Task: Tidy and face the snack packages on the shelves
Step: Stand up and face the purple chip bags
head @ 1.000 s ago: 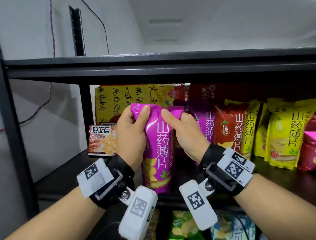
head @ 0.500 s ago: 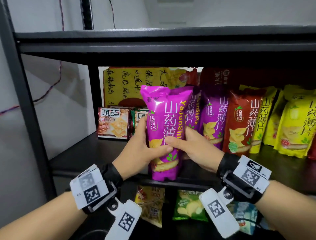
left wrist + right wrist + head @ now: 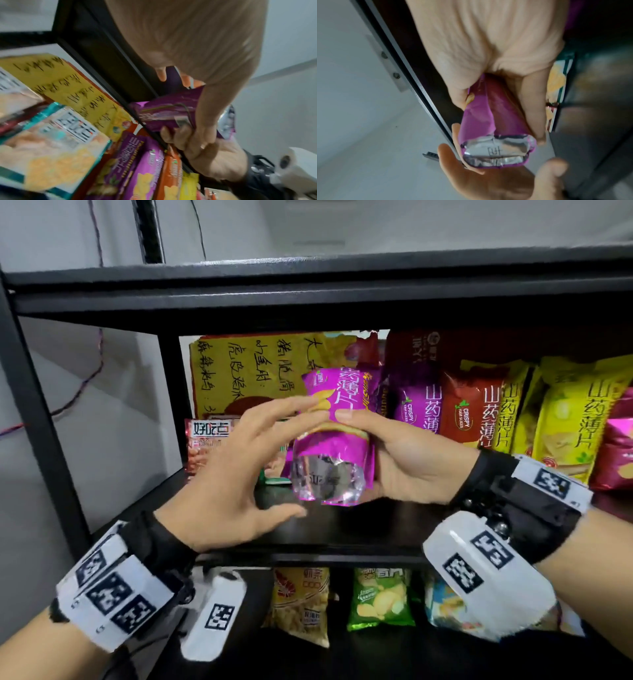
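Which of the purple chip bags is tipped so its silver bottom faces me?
The purple bag held in the right hand, in front of the shelf row. The other purple bag stands upright in the row, front facing out.
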Action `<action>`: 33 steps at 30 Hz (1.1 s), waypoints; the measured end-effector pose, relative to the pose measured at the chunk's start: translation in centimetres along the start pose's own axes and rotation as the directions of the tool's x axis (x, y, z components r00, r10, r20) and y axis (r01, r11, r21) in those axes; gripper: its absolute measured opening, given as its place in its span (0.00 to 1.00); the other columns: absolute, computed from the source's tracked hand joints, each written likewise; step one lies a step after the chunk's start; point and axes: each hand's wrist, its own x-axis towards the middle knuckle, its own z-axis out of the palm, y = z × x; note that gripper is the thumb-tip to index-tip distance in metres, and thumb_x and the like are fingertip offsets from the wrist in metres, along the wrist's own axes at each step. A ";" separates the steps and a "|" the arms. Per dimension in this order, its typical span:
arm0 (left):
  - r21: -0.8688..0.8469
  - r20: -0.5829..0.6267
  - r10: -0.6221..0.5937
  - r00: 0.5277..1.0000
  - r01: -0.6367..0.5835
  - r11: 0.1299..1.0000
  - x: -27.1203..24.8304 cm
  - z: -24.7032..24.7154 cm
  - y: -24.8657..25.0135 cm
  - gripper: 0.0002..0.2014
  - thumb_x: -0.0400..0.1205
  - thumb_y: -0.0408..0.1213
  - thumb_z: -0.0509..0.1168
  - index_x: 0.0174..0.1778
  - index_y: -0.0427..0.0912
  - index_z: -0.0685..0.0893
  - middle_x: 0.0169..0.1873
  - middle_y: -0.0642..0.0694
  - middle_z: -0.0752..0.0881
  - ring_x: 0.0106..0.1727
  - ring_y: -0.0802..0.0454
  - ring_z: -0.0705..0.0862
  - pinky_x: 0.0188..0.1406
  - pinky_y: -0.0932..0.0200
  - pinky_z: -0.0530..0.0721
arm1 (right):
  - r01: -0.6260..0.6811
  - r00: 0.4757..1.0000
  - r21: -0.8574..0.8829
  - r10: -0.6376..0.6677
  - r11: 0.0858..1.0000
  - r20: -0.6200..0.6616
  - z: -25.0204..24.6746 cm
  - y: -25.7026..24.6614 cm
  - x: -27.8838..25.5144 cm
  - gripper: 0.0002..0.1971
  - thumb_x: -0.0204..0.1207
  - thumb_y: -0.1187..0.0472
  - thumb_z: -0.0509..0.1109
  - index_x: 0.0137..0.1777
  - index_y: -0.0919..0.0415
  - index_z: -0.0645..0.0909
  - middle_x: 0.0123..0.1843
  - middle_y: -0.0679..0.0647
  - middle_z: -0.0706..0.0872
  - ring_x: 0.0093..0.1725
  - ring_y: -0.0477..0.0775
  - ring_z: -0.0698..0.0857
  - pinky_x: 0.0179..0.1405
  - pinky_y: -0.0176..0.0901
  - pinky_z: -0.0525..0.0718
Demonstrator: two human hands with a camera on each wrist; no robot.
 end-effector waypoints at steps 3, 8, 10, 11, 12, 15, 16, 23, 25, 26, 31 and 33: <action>0.079 0.009 0.112 0.994 -0.112 0.991 1.3 -0.1 1.5 0.42 0.73 0.54 0.77 0.81 0.45 0.70 0.80 0.48 0.71 0.84 0.48 0.67 0.82 0.39 0.66 | -0.088 0.996 0.084 0.086 0.993 0.031 0.8 -0.8 -0.2 0.35 0.71 0.43 0.68 0.76 0.61 0.75 0.72 0.67 0.82 0.70 0.73 0.79 0.48 0.56 0.90; 0.082 0.004 0.081 0.997 -0.081 0.993 2.3 -1.5 2.4 0.37 0.70 0.56 0.79 0.74 0.48 0.77 0.73 0.48 0.82 0.78 0.53 0.77 0.82 0.29 0.61 | -0.176 0.984 0.161 0.174 0.971 0.023 0.9 -0.9 -0.2 0.32 0.68 0.38 0.69 0.67 0.59 0.81 0.54 0.63 0.88 0.40 0.62 0.90 0.28 0.50 0.92; 0.091 0.002 0.094 0.996 -0.094 0.991 2.7 -1.9 2.7 0.36 0.69 0.56 0.78 0.72 0.48 0.79 0.70 0.49 0.83 0.76 0.54 0.78 0.82 0.30 0.61 | -0.193 0.981 0.176 0.187 0.965 0.052 0.8 -0.8 -0.1 0.32 0.71 0.35 0.69 0.62 0.62 0.86 0.51 0.65 0.89 0.33 0.62 0.91 0.25 0.49 0.91; 0.089 -0.005 0.099 0.995 -0.098 0.991 2.9 -2.1 2.8 0.35 0.70 0.55 0.78 0.71 0.48 0.79 0.69 0.48 0.84 0.75 0.53 0.79 0.82 0.31 0.62 | -0.186 0.982 0.180 0.178 0.966 0.062 0.7 -0.7 0.0 0.31 0.71 0.34 0.69 0.56 0.63 0.89 0.48 0.65 0.90 0.32 0.62 0.91 0.25 0.49 0.90; 0.082 -0.021 0.104 0.994 -0.102 0.991 3.1 -2.2 2.8 0.32 0.71 0.54 0.78 0.70 0.47 0.80 0.69 0.47 0.85 0.74 0.51 0.80 0.81 0.31 0.65 | -0.173 0.984 0.179 0.163 0.968 0.070 0.6 -0.6 0.0 0.30 0.68 0.34 0.70 0.50 0.63 0.90 0.44 0.65 0.91 0.32 0.61 0.91 0.26 0.49 0.91; 0.060 -0.115 0.134 0.984 -0.128 0.990 3.4 -2.6 2.8 0.23 0.76 0.43 0.79 0.65 0.41 0.84 0.68 0.39 0.82 0.72 0.43 0.81 0.72 0.36 0.77 | -0.143 0.988 0.187 0.129 0.972 0.083 0.6 -0.3 0.1 0.34 0.64 0.33 0.66 0.52 0.64 0.90 0.44 0.67 0.91 0.35 0.61 0.91 0.33 0.49 0.91; 0.055 -0.153 0.144 0.978 -0.138 0.989 3.5 -2.6 2.8 0.21 0.76 0.39 0.79 0.64 0.39 0.85 0.67 0.36 0.81 0.71 0.41 0.81 0.71 0.39 0.80 | -0.143 0.988 0.199 0.128 0.969 0.084 0.6 -0.2 0.1 0.36 0.63 0.33 0.66 0.57 0.65 0.87 0.46 0.69 0.91 0.36 0.61 0.91 0.33 0.50 0.91; -0.021 -0.505 0.067 0.860 -0.089 0.996 4.8 -3.7 1.4 0.21 0.76 0.37 0.79 0.63 0.35 0.85 0.61 0.33 0.84 0.64 0.35 0.84 0.65 0.48 0.81 | -0.203 0.979 0.144 0.204 0.968 0.006 0.2 1.0 0.9 0.47 0.58 0.30 0.69 0.64 0.71 0.77 0.60 0.73 0.88 0.52 0.66 0.92 0.41 0.56 0.92; -0.106 -0.598 -0.035 0.800 -0.035 0.994 5.0 -4.4 0.4 0.19 0.77 0.34 0.78 0.63 0.33 0.85 0.58 0.31 0.86 0.62 0.37 0.86 0.61 0.51 0.82 | -0.177 0.983 0.097 0.181 0.980 -0.037 0.4 1.7 1.5 0.48 0.53 0.32 0.77 0.69 0.64 0.78 0.65 0.73 0.85 0.59 0.69 0.90 0.47 0.62 0.91; -0.174 -0.618 -0.095 0.780 -0.018 0.985 5.3 -4.5 0.0 0.18 0.78 0.33 0.77 0.62 0.33 0.86 0.56 0.32 0.87 0.59 0.40 0.87 0.59 0.53 0.83 | -0.148 0.985 0.084 0.155 0.985 -0.081 0.3 2.4 1.4 0.48 0.50 0.35 0.81 0.70 0.60 0.79 0.67 0.72 0.83 0.61 0.69 0.88 0.48 0.64 0.91; -0.407 -0.670 -0.346 0.656 0.065 0.911 5.3 -4.9 -1.6 0.04 0.78 0.33 0.76 0.47 0.42 0.91 0.40 0.45 0.91 0.43 0.54 0.87 0.46 0.57 0.83 | 0.014 0.991 0.023 -0.011 1.000 -0.136 -0.3 4.3 2.0 0.30 0.56 0.45 0.82 0.60 0.54 0.89 0.62 0.61 0.90 0.60 0.63 0.90 0.51 0.61 0.91; -0.431 -0.671 -0.391 0.630 0.098 0.897 5.0 -4.7 -2.0 0.02 0.78 0.33 0.77 0.44 0.43 0.91 0.36 0.55 0.91 0.39 0.59 0.87 0.43 0.61 0.83 | 0.061 0.995 0.074 -0.054 0.995 -0.088 -0.5 4.7 2.2 0.23 0.66 0.50 0.79 0.62 0.55 0.88 0.62 0.61 0.90 0.62 0.61 0.90 0.53 0.58 0.90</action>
